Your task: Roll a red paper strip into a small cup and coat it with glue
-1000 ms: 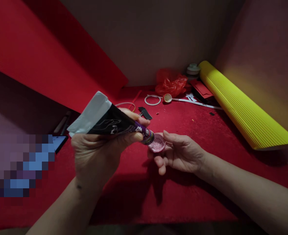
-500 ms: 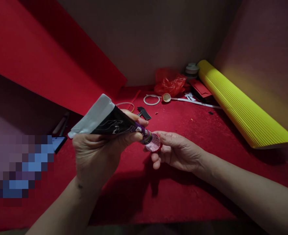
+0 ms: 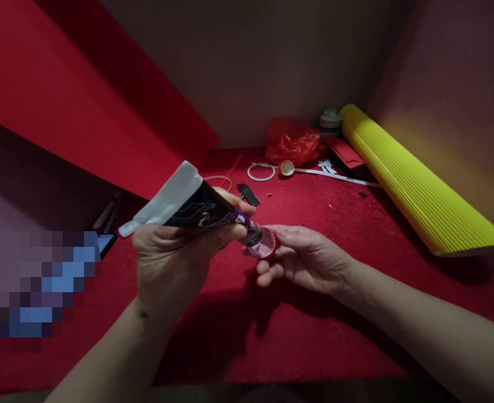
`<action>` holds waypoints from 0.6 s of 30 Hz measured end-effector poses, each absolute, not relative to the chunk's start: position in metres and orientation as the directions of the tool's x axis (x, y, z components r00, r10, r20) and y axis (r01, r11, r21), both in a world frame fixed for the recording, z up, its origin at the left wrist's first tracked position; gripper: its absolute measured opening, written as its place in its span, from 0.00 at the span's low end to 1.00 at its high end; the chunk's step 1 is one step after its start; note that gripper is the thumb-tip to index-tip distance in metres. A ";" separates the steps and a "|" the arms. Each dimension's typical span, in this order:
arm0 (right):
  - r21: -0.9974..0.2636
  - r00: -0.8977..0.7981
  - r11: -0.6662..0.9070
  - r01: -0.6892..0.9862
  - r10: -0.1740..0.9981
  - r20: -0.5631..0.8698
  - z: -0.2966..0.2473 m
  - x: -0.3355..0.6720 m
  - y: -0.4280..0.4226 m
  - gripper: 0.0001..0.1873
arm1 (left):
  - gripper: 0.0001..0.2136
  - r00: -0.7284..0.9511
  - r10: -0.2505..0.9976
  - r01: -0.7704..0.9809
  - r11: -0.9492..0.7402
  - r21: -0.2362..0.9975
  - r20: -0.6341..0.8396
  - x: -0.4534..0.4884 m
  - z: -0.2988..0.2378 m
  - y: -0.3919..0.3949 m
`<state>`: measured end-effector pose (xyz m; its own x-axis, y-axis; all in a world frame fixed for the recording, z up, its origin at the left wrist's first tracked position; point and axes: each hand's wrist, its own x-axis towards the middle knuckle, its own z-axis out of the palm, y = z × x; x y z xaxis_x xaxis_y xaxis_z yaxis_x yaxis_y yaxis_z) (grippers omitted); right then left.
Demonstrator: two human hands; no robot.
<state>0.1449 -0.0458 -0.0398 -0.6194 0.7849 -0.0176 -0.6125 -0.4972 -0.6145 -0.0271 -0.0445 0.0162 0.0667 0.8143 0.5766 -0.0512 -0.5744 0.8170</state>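
My left hand [image 3: 175,252] is closed round a black and purple squeeze tube [image 3: 196,204] with a pale flattened end. The tube tilts down to the right. Its narrow tip reaches into a small round red cup [image 3: 268,246], whose pinkish-white inside faces up toward me. My right hand [image 3: 310,254] grips the cup's right edge between thumb and fingers. The other fingers curl beneath it. Whether anything is coming out of the tip cannot be seen.
A ring of white strip [image 3: 261,172], a small round cup [image 3: 286,168] and a black piece [image 3: 249,194] lie beyond my hands. Behind them sits a red plastic bag [image 3: 293,143]. A yellow corrugated roll [image 3: 415,184] lies right; a red corrugated sheet [image 3: 104,101] leans left, above a phone [image 3: 106,244].
My left hand and the tube have shifted slightly to the right. The cup has tilted or turned a little in my right hand, and the lower fingers have moved slightly.
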 end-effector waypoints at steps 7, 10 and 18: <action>-0.613 -0.620 -0.494 -0.617 0.785 -0.008 -0.041 0.145 -0.045 0.10 | 0.10 0.067 0.812 -0.038 -0.579 0.815 0.580 -0.028 0.016 -0.045; -0.623 -0.627 -0.494 -0.606 0.779 -0.009 -0.041 0.145 -0.045 0.11 | 0.10 0.041 0.815 -0.030 -0.577 0.816 0.578 -0.026 0.017 -0.046; -0.619 -0.604 -0.476 -0.624 0.797 -0.003 -0.041 0.143 -0.046 0.11 | 0.10 0.087 0.821 -0.038 -0.564 0.825 0.565 -0.028 0.016 -0.043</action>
<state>0.1434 -0.0458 -0.0414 -0.6044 0.7967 -0.0032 -0.6244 -0.4762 -0.6192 -0.0282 -0.0435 0.0161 0.0871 0.8208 0.5645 -0.0377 -0.5635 0.8252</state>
